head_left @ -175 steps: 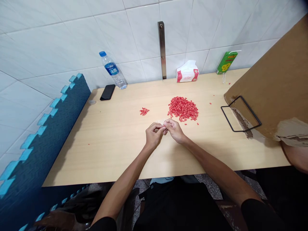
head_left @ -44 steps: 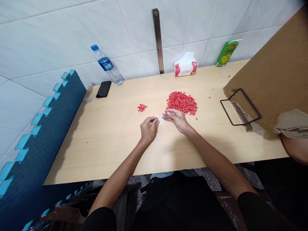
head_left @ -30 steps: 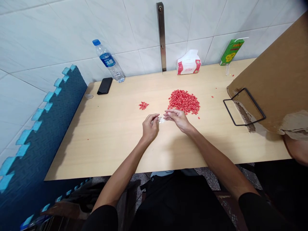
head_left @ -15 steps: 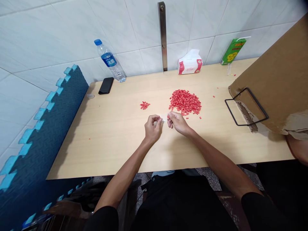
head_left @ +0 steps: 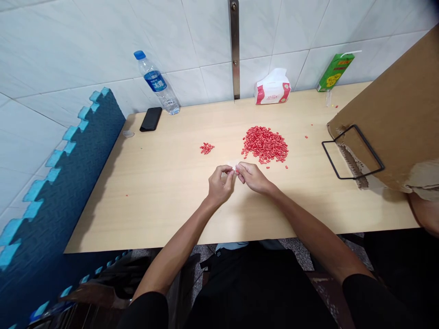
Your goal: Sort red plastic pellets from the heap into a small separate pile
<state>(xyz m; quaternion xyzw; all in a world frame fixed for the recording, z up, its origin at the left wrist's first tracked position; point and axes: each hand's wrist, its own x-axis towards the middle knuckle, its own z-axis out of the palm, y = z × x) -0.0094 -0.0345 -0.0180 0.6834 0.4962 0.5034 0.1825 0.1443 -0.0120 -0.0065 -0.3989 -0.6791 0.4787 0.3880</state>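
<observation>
My left hand (head_left: 220, 185) pinches a small whitish, see-through piece, mostly hidden by the fingertips. Between the thumb and fingers of my right hand (head_left: 253, 177) is a small red piece (head_left: 237, 172), held right up against the left fingertips. Whether the two pieces touch I cannot tell. Just beyond the right hand lies a large heap of short red pieces (head_left: 265, 145), with a few loose ones at its near edge. A much smaller cluster of red pieces (head_left: 206, 148) lies beyond my left hand.
Along the wall stand a water bottle (head_left: 158, 84), a phone (head_left: 151, 119), a tissue pack (head_left: 273, 87) and a green drink carton (head_left: 335, 73). A cardboard sheet (head_left: 387, 114) with a black wire frame (head_left: 372, 153) bounds the right. Blue foam mats (head_left: 85, 151) edge the left. Another person's arm (head_left: 425, 212) shows far right.
My right hand has moved slightly left, bringing the red piece up to the left fingertips, and the left hand has shifted slightly right. The whitish piece between them is now less visible.
</observation>
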